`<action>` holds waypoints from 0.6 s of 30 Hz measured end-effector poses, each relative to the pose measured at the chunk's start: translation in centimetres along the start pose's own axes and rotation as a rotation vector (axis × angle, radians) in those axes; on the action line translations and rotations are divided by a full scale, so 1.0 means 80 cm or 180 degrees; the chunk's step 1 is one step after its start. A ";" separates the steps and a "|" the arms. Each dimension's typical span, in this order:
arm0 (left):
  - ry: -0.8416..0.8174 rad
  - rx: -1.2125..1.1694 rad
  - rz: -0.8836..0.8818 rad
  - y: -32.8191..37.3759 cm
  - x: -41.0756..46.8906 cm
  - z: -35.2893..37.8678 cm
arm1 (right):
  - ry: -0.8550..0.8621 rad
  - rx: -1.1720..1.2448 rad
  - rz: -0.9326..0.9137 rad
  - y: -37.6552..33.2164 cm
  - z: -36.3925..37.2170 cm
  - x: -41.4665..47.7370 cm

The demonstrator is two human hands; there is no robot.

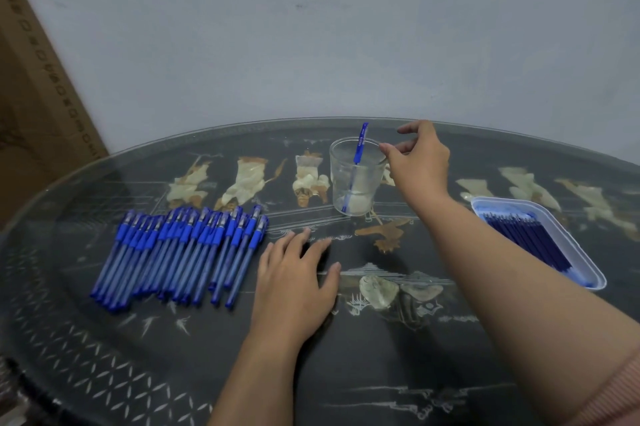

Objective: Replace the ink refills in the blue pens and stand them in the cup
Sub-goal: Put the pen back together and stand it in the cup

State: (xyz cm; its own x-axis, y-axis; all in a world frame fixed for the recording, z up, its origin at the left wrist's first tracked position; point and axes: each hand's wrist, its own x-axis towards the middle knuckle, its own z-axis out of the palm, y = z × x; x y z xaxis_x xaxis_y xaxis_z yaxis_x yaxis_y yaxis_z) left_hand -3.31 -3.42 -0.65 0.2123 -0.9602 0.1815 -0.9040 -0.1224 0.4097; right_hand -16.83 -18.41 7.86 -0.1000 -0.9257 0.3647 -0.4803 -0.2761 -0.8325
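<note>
Nearer than the cup and to its left: left hand flat on the counter, grip spread and empty, probably steadying beside the row of capped blue pens laid out for easy picking; nearer and to its right, tray of spare refills within reach. At the cup's right rim: right hand, grip loosely apart, holding nothing, one pen leaning upright inside. Print on that pen too small to read.
</note>
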 end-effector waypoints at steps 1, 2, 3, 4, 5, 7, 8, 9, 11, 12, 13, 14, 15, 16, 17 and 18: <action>0.0001 0.0008 0.0002 0.000 0.000 0.000 | 0.0009 0.0030 0.0001 -0.001 -0.001 -0.002; 0.0006 0.0008 0.0006 0.001 -0.001 0.001 | 0.0014 0.0051 0.0004 -0.001 -0.003 -0.004; 0.0015 -0.0003 0.0012 0.001 -0.001 0.001 | 0.0016 0.0070 0.0001 -0.002 -0.005 -0.008; 0.0030 -0.0030 0.0013 0.001 -0.001 0.000 | 0.0022 0.0087 -0.0002 -0.002 -0.007 -0.013; 0.0052 -0.0064 0.0008 0.001 -0.002 0.000 | 0.0040 0.0113 -0.0006 -0.002 -0.009 -0.019; 0.0159 -0.0122 0.0003 0.002 -0.002 -0.003 | 0.0108 0.0188 -0.0030 -0.001 -0.013 -0.036; 0.0245 -0.0158 0.0003 0.002 -0.003 -0.005 | 0.0159 0.0240 -0.0063 -0.001 -0.014 -0.047; 0.0341 -0.0210 -0.0001 0.003 -0.004 -0.008 | 0.0189 0.0295 -0.0091 0.000 -0.015 -0.060; 0.0520 -0.0288 -0.0027 0.002 -0.008 -0.016 | 0.0093 0.0370 -0.0110 0.002 -0.012 -0.090; 0.0600 -0.0273 -0.0056 -0.001 -0.011 -0.022 | -0.0035 0.0360 -0.0098 0.004 -0.008 -0.105; 0.0682 -0.0226 -0.0112 -0.008 -0.015 -0.027 | -0.0200 0.0305 -0.0077 0.006 -0.002 -0.118; 0.0777 -0.0171 -0.0202 -0.019 -0.017 -0.033 | -0.0397 0.0213 -0.0044 0.009 0.005 -0.129; 0.0883 -0.0125 -0.0324 -0.031 -0.019 -0.039 | -0.0616 0.0109 -0.0015 0.010 0.014 -0.138; 0.0995 -0.0082 -0.0458 -0.045 -0.021 -0.046 | -0.0836 -0.0011 -0.0003 0.011 0.024 -0.145; 0.1098 -0.0031 -0.0595 -0.060 -0.024 -0.053 | -0.1034 -0.0148 -0.0024 0.011 0.035 -0.150; 0.1139 0.0021 -0.0737 -0.074 -0.026 -0.060 | -0.1188 -0.0294 -0.0066 0.009 0.046 -0.155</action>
State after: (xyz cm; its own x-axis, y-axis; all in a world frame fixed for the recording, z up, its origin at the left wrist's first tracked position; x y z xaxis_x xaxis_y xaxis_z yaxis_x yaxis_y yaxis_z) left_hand 3.41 0.54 0.83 0.5244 -0.7596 0.3848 -0.8194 -0.3272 0.4707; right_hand -12.74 -8.08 1.18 0.2266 -0.9553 0.1900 -0.5571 -0.2871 -0.7792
